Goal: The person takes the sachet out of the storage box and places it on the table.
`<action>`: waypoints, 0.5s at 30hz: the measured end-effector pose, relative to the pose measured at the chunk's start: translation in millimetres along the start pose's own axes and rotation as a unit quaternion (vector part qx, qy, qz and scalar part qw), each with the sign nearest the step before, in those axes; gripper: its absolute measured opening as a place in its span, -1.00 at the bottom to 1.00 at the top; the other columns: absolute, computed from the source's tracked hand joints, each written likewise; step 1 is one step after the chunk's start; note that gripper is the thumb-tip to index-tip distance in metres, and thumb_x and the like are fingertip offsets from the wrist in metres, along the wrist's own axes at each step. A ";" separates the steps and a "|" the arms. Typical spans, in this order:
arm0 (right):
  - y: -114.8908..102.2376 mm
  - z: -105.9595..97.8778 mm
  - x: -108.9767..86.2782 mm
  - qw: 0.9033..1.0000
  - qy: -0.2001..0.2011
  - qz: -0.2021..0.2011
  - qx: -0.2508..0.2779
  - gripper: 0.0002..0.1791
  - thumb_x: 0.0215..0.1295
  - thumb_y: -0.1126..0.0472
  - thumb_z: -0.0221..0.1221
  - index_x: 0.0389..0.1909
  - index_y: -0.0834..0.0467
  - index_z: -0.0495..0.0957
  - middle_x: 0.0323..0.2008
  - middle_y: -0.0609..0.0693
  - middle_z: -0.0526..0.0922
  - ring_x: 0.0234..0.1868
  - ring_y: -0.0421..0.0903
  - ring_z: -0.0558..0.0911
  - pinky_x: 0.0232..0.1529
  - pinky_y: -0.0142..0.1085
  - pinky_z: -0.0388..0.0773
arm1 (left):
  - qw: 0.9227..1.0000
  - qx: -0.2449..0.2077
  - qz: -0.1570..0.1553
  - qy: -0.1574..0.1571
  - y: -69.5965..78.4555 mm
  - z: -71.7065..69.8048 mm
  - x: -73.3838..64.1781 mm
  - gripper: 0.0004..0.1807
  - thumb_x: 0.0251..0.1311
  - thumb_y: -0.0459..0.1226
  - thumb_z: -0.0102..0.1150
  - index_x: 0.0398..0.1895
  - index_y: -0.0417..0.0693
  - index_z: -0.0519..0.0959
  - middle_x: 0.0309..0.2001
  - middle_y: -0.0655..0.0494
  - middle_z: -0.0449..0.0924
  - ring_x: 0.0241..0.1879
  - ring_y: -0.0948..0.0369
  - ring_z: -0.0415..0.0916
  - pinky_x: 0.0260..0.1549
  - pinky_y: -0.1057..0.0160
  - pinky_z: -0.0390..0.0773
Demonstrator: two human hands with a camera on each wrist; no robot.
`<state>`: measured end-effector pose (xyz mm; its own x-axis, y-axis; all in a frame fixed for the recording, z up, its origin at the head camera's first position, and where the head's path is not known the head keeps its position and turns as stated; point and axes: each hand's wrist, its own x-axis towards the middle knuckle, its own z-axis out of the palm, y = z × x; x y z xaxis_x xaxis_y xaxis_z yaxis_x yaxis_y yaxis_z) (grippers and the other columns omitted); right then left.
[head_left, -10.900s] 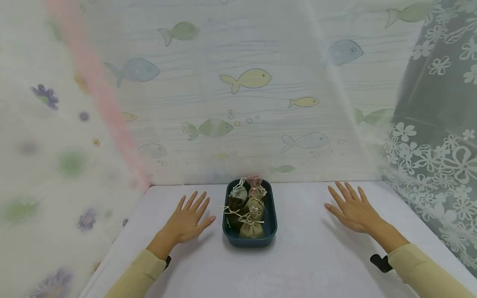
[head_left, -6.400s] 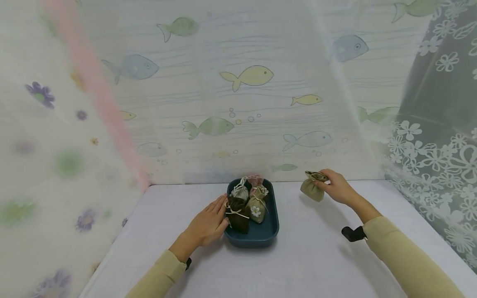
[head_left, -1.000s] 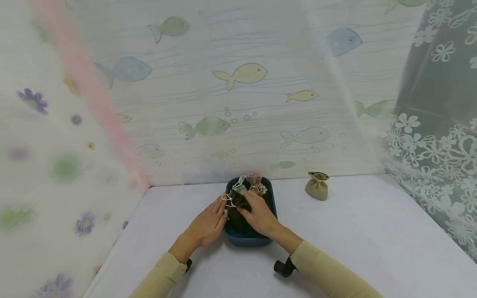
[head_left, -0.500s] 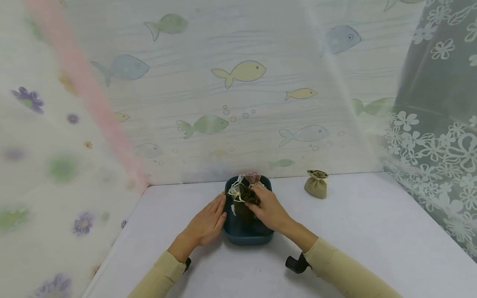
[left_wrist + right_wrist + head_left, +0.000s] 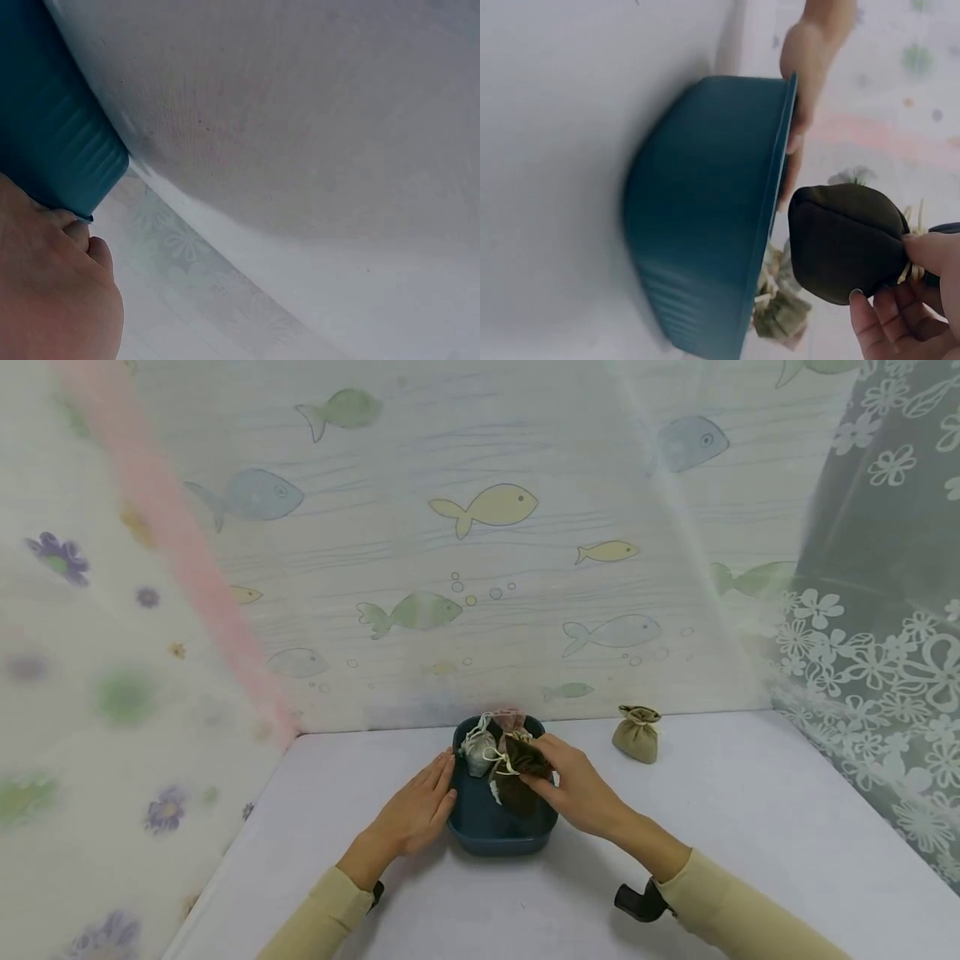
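My right hand (image 5: 581,785) pinches a dark brown drawstring pouch (image 5: 517,793) by its tied neck. In the right wrist view the pouch (image 5: 844,244) hangs above the rim of the blue bin (image 5: 705,217). My left hand (image 5: 411,814) rests with straight fingers along the left side of the bin (image 5: 502,845). Inside the bin are a grey pouch (image 5: 477,753) and a pink pouch (image 5: 512,720) at the back; a khaki pouch (image 5: 780,315) shows over the rim in the right wrist view and is mostly hidden in the head view.
A khaki pouch (image 5: 636,742) stands upright on the white tabletop (image 5: 720,793), right of the bin near the back edge. A fish-print curtain (image 5: 450,568) hangs behind the table, with a flowered one (image 5: 112,735) at the left and lace (image 5: 892,677) at the right.
Since the earliest frame, a khaki pouch has gone from the bin to the table. In the last second my right hand has lifted the brown pouch rightward; the left hand has stayed at the bin.
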<state>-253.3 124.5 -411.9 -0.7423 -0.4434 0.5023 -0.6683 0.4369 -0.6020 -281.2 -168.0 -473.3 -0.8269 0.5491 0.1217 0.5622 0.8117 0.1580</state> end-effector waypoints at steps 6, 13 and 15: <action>4.9 -16.4 -6.8 1.000 0.004 -0.004 -0.011 -0.78 0.35 0.36 0.32 -0.06 0.09 0.58 -0.15 -0.13 0.57 -0.24 -0.21 0.53 -0.25 -0.34 0.59 | 1.000 -0.004 -0.002 -0.011 1.3 -1.2 -0.9 -0.34 0.67 -0.09 -0.37 0.63 -0.29 -0.08 0.66 -0.13 -0.21 0.63 0.01 -0.20 0.56 0.02 -0.01; 19.8 -38.4 -9.4 0.999 0.024 0.006 -0.036 -0.73 0.34 0.38 0.31 0.00 0.12 0.58 -0.13 -0.08 0.59 -0.20 -0.20 0.56 -0.23 -0.29 0.62 | 1.000 -0.004 -0.007 -0.007 1.5 -1.5 -0.6 -0.34 0.67 -0.09 -0.37 0.64 -0.27 -0.08 0.66 -0.10 -0.22 0.64 0.04 -0.22 0.57 0.03 -0.02; 25.6 -44.1 -9.4 0.998 0.031 0.009 -0.045 -0.71 0.33 0.39 0.32 0.03 0.14 0.58 -0.13 -0.06 0.61 -0.19 -0.18 0.57 -0.22 -0.27 0.64 | 1.000 -0.004 -0.006 -0.005 1.1 -1.4 -0.2 -0.34 0.67 -0.09 -0.36 0.64 -0.27 -0.08 0.66 -0.11 -0.22 0.64 0.03 -0.21 0.57 0.03 -0.02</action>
<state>-265.6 174.3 -404.6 -0.7537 -0.3870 0.5312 -0.6547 0.5139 -0.5544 -280.4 -167.5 -471.8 -0.8337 0.5412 0.1096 0.5522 0.8166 0.1679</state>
